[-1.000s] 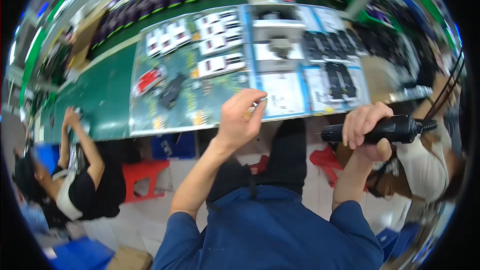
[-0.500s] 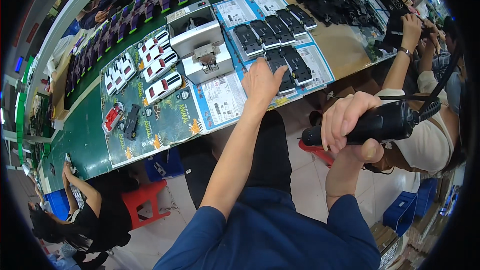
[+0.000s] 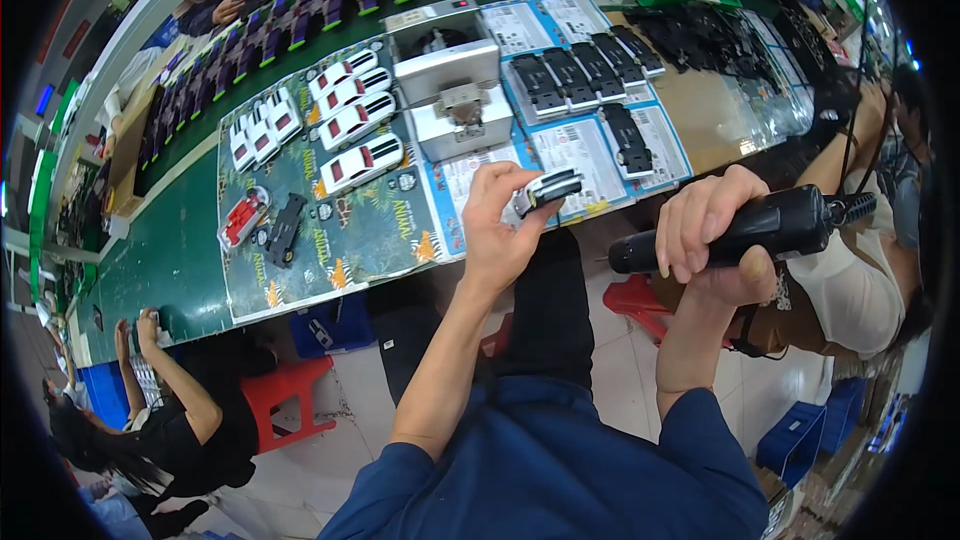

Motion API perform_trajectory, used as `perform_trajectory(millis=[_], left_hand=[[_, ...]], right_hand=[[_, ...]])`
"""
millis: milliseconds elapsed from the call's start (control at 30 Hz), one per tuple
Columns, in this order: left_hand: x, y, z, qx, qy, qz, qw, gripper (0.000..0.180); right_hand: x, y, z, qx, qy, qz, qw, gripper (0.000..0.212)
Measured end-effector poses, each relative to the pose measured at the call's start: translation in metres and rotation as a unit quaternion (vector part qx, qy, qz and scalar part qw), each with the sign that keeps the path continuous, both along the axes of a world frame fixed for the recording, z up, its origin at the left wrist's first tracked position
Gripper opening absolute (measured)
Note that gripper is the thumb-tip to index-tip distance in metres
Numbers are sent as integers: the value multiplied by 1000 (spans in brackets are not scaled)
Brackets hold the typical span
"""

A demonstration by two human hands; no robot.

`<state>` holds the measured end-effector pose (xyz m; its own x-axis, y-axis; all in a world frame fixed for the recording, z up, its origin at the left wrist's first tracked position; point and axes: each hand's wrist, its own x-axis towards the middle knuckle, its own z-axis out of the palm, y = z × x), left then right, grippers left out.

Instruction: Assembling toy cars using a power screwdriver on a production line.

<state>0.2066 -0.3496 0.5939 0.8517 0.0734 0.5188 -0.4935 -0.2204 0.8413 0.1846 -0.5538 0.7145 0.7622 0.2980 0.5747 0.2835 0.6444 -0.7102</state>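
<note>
A white toy car [image 3: 550,189] with dark trim is pinched in my left hand [image 3: 496,225], lifted above the front edge of the bench and tilted on its side. My right hand [image 3: 715,240] is wrapped around a black electric screwdriver [image 3: 765,232] with a coiled cord, its tip pointing left toward the car. Beyond my left hand stands a metal fixture box [image 3: 455,80]. To its right, several toy cars lie with black undersides up [image 3: 567,78]; one of them [image 3: 627,140] lies apart, nearer to me.
Finished-looking white toy cars [image 3: 362,162] stand in rows left of the fixture. A red car part [image 3: 241,220] and a black chassis [image 3: 286,230] lie nearby. Black parts [image 3: 715,45] are heaped at the right. Purple parts line the conveyor [image 3: 330,2]. Co-workers sit on both sides.
My left hand has picked up one car from the front row and drawn it back toward me. The screwdriver stays in my right hand. The view has shifted slightly.
</note>
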Motion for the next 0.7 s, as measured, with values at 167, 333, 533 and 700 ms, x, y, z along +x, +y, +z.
perform_trajectory(millis=[167,333,533,700], left_hand=[[-18,55,-6,-104,45,-29,993,31],[-38,95,-11,-392,225,-118,884,30],[-42,114,-29,-467,338,-93,811,25],[-41,116,-33,-445,314,-102,832,23]], right_hand=[[20,43,5,-11,-37,-21,999,38],[69,90,8,-17,-101,-54,993,18],[99,128,3,-23,-40,-133,990,20],[109,131,-1,-42,-53,-149,987,24]])
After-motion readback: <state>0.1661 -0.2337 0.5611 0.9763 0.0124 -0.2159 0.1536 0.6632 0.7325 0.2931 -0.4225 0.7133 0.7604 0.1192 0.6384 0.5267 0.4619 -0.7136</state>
